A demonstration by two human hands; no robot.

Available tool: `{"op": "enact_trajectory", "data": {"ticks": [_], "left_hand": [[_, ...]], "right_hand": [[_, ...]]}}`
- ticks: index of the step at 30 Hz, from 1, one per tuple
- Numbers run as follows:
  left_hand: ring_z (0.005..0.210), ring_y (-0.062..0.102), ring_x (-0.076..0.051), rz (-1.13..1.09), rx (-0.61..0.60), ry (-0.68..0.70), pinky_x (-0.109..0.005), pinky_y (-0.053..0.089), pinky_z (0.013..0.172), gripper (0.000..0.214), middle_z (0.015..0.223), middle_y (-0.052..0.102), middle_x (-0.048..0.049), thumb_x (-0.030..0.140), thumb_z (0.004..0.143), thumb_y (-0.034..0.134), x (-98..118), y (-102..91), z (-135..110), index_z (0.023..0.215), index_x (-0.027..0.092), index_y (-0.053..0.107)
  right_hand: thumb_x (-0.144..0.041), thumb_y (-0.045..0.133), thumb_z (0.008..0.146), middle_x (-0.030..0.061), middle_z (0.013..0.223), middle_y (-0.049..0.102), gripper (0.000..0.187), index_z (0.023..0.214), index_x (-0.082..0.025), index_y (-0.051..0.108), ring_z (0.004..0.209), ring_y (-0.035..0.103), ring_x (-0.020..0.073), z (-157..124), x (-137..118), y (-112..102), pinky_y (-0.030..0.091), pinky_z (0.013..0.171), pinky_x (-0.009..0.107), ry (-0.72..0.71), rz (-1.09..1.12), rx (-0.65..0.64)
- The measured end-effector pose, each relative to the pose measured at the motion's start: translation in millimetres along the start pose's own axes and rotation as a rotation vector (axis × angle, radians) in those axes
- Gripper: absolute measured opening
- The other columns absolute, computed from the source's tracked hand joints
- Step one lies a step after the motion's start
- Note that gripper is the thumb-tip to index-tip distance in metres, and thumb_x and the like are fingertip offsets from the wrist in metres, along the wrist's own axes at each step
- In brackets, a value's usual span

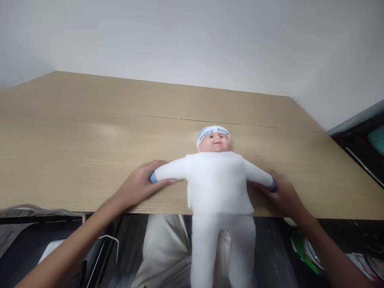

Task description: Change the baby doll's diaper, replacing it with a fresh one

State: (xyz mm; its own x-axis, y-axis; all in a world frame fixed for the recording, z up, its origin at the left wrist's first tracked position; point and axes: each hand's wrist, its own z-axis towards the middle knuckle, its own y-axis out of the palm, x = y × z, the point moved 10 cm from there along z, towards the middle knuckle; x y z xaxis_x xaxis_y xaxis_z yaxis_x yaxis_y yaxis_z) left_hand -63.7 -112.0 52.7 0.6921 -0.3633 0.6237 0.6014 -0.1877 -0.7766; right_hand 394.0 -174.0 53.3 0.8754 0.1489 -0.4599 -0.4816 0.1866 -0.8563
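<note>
A baby doll [220, 182] in a white top and white trousers lies face up, its head and body on the wooden table and its legs hanging past the front edge. Its white cap [213, 131] has blue lettering. My left hand [144, 180] is wrapped round the end of the doll's arm on the left, at the blue cuff [153, 177]. At the other side my right hand [280, 190] grips the end of the opposite arm, with some fingers hidden beneath it. Both doll arms are stretched outward.
The wooden table [75, 140] reaches back to a pale wall [192, 44], with a seam across its top. A cable [39, 208] lies at the front left edge. Below are a black chair [21, 244] and a green round item [303, 250]. A dark frame [360, 140] stands at right.
</note>
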Motion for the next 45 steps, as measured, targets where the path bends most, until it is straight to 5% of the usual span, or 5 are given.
{"op": "enact_trajectory", "data": {"ticks": [8,19,28,35,45], "left_hand": [[0.115,0.077,-0.033,0.009,-0.041,0.052,-0.04,0.058,0.097,0.066,0.13,0.082,-0.0045,0.081,0.089,0.076,-34.6,-10.8,78.2,0.13,0.029,0.076],[0.103,0.076,-0.031,0.083,0.116,0.062,-0.037,0.056,0.088,0.07,0.118,0.082,-0.0075,0.085,0.087,0.074,-68.9,-32.0,156.6,0.123,0.024,0.073],[0.105,0.072,-0.03,0.112,0.379,-0.005,-0.037,0.053,0.091,0.073,0.119,0.081,-0.0083,0.085,0.085,0.074,-93.0,-59.5,215.1,0.124,0.023,0.071],[0.114,0.07,-0.029,0.149,0.489,0.004,-0.041,0.046,0.108,0.06,0.133,0.077,-0.0086,0.072,0.092,0.077,-94.3,-66.5,241.0,0.126,0.023,0.066],[0.123,0.066,-0.037,0.167,0.461,-0.062,-0.053,0.039,0.115,0.061,0.14,0.074,-0.0142,0.055,0.091,0.084,-106.8,-60.1,246.2,0.137,0.025,0.059]], "right_hand": [[-0.08,0.063,0.1,0.0104,0.098,0.081,0.055,0.11,-0.026,0.071,0.087,0.072,0.0341,74.2,10.0,17.7,0.052,0.079,0.044,-0.127,-0.042,-0.024],[-0.093,0.058,0.094,0.0101,0.086,0.077,0.071,0.1,-0.024,0.071,0.074,0.067,0.0302,169.5,20.1,35.8,0.049,0.071,0.041,-0.123,-0.033,0.011],[-0.1,0.056,0.089,0.0108,0.087,0.077,0.079,0.106,-0.024,0.072,0.08,0.069,0.0333,239.7,32.5,53.2,0.05,0.073,0.043,-0.036,-0.026,0.093],[-0.095,0.045,0.097,0.0162,0.096,0.072,0.075,0.1,-0.024,0.07,0.095,0.063,0.0382,275.2,31.8,53.9,0.051,0.091,0.054,-0.107,-0.18,0.21],[-0.078,0.044,0.106,0.0197,0.117,0.071,0.065,0.123,-0.022,0.072,0.111,0.059,0.0413,284.5,61.0,63.5,0.05,0.102,0.059,-0.11,-0.174,0.237]]}}
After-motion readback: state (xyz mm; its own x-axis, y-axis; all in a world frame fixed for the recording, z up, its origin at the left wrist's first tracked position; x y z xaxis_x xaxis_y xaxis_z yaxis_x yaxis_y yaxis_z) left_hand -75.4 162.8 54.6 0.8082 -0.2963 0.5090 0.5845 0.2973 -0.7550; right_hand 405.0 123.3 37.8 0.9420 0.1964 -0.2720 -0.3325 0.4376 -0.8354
